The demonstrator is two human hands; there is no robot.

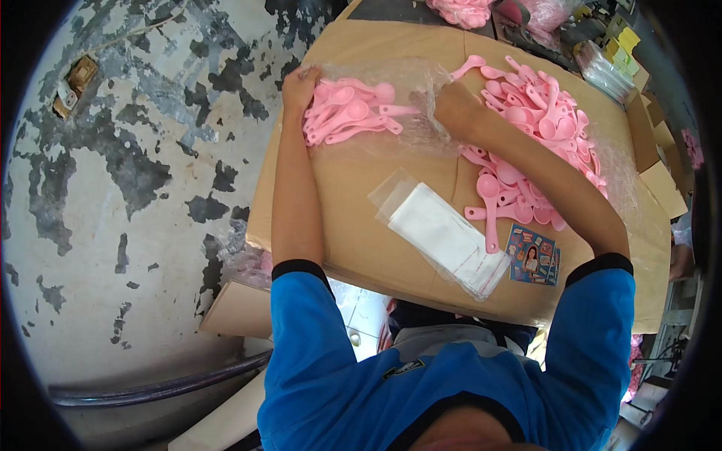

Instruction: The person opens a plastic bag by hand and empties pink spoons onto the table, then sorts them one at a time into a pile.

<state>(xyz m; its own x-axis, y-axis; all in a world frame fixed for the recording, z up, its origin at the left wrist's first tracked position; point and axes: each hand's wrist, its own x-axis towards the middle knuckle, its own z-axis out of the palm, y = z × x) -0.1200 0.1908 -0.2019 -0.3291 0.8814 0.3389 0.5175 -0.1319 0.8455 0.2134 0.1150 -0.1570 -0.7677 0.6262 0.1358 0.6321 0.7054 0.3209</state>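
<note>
Spoon-filled bag point(361, 113), one; left hand point(299, 84), right hand point(450, 105) each clutching one end; loose spoons point(538, 113) uncountable.

Smooth, glossy pink plastic spoons point(350, 113) are showing through the thin, crinkled film of a clear bag point(410, 83) that is wrinkling in the person's left hand point(299, 84) and right hand point(444, 101). A loose heap point(541, 113) of the same plastic is lying on a worktop point(376, 240) of matt brown cardboard. A stack of small bags point(444, 237) in shiny, milky film and a glossy printed card point(532, 255) are resting there, while pale paint is flaking in rough patches off the floor point(113, 188).
</note>
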